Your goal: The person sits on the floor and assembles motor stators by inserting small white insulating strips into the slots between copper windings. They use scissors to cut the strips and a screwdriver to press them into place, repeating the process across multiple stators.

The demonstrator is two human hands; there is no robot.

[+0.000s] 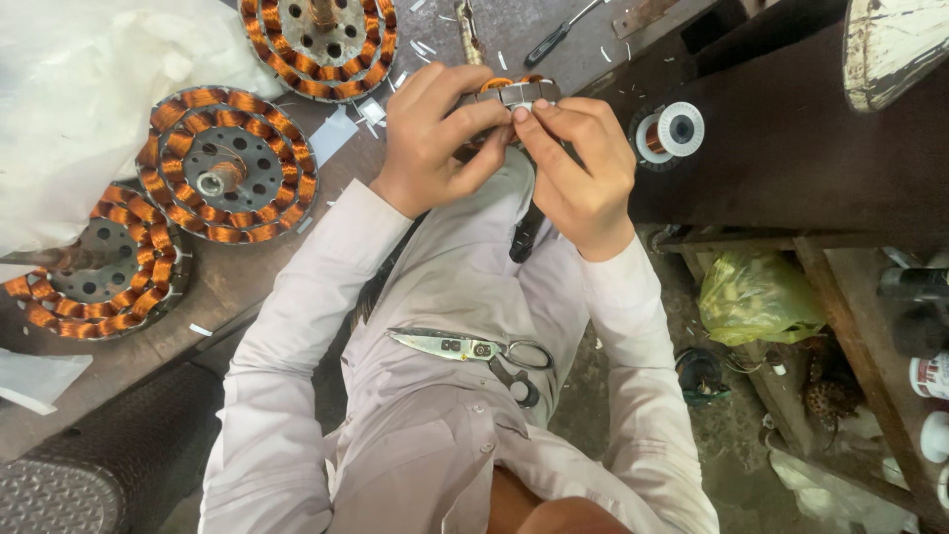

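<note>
My left hand (433, 133) and my right hand (578, 163) meet over a round motor stator (514, 91) with copper windings, mostly hidden behind my fingers. Both hands grip its rim, and the right fingertips pinch at its top edge. A pair of steel scissors (473, 349) with dark handles lies on my lap, below the hands. My sleeves are pale.
Three wound copper stators lie on the bench: one at top (318, 42), one at left (229, 163), one at far left (99, 262). A small spool of copper wire (670, 131) sits right of my hands. A screwdriver (556, 38), white plastic sheet (79, 89) and yellow-green bag (753, 295) are nearby.
</note>
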